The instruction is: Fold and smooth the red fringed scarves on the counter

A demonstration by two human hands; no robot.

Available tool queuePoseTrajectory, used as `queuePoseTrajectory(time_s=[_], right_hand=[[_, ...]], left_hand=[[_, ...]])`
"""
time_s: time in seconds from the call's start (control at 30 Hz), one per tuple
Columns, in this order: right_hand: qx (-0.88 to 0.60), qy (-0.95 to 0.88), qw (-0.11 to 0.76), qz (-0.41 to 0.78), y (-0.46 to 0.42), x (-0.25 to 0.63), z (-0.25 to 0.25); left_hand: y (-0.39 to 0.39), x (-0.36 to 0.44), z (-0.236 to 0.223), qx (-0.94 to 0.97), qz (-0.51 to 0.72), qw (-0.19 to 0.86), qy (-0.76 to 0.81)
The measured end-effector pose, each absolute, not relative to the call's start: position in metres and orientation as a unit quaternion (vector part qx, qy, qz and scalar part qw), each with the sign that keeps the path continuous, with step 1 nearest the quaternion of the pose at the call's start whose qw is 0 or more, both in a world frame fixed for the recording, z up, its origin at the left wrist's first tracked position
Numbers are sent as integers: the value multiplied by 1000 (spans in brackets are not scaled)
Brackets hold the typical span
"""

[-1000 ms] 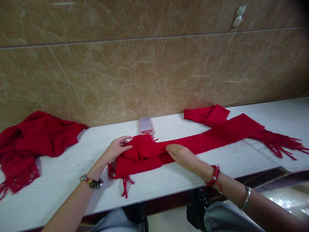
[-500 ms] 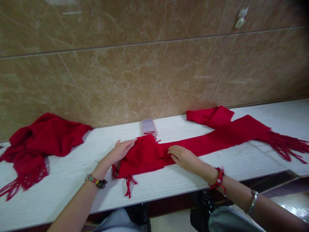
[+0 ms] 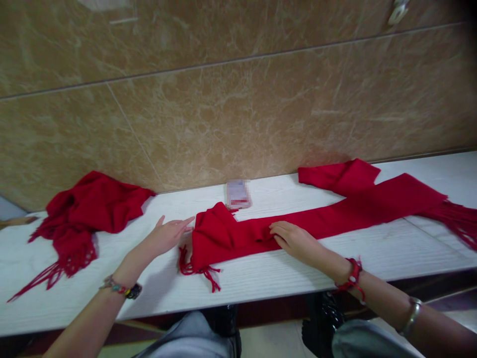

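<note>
Two hands work at one long red scarf point(image 3: 316, 221), which lies lengthwise along the white bench point(image 3: 261, 276), between its front and back edges. The left hand point(image 3: 173, 236) is loosely spread and has hold of nothing; its forefinger reaches to the scarf's left end, so close that touching or just short of it cannot be told. The right hand point(image 3: 294, 241) rests on the middle of the scarf with fingers bent, beside a small rumple; whether they pinch the cloth cannot be told.

The left end is folded and bunched, with two tufts of fringe point(image 3: 210, 273) pointing toward the front edge. A red strip point(image 3: 339, 176) lies near the back edge, running up to the long scarf; whether it is part of it is unclear. A second scarf point(image 3: 97, 209) lies heaped toward the bench's left end, its fringe toward the front edge. One small packet point(image 3: 238, 194) sits at the back edge by the wall point(image 3: 242, 114), its face blurred and its contents hidden. Two black shoes point(image 3: 326, 318) show below the front edge.
</note>
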State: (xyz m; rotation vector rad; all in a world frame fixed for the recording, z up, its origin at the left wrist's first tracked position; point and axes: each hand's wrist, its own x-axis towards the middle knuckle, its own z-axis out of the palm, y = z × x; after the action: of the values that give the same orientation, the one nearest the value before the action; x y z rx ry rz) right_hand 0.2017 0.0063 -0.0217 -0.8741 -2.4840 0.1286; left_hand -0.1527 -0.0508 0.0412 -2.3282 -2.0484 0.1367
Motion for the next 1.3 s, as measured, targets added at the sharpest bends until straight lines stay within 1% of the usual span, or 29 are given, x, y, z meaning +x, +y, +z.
queuePoseTrajectory(time_s=[0.1,0.2,0.27,0.33,0.4,0.47,0.6,0.67,0.77,0.9,0.93,1.0,1.1,1.17,1.23,1.3], right_hand=[[-318,-912,255,51,6,201,-22],[-313,-910,266,54,7,201,-22],[-313,-909,272,54,7,201,-23],[-313,-907,276,52,7,202,-24],[-310,-907,280,45,8,202,-26],[-306,-909,282,35,9,202,-26],[-299,-915,271,8,9,201,-26],[-296,-917,267,-4,9,201,-26],[-295,-917,267,-13,9,200,-27],[-290,-919,267,-19,9,200,-27],[-288,-920,266,-18,9,200,-27],[-288,-921,263,-12,9,201,-26],[-292,-918,267,0,9,203,-24],[-301,-912,278,7,9,203,-23],[-310,-906,290,13,8,204,-22],[-316,-900,299,20,8,204,-21]], left_hand=[[-42,-151,36,-748,-45,21,-662],[-21,-144,29,-703,-138,-52,-695],[-9,-142,25,-682,-151,-109,-707],[-2,-141,22,-674,-136,-135,-714],[-2,-145,22,-670,-103,-111,-726],[-7,-155,24,-659,-68,-66,-746],[-29,-200,37,-615,49,83,-783],[-43,-230,46,-600,118,136,-780],[-62,-266,60,-603,141,166,-767],[-60,-267,60,-597,91,211,-769],[-55,-258,56,-607,65,203,-765],[-41,-234,47,-668,20,145,-730],[-22,-188,39,-788,7,-2,-615],[-13,-160,39,-824,18,-77,-560],[-7,-138,43,-835,23,-119,-537],[-2,-126,46,-836,31,-138,-530]])
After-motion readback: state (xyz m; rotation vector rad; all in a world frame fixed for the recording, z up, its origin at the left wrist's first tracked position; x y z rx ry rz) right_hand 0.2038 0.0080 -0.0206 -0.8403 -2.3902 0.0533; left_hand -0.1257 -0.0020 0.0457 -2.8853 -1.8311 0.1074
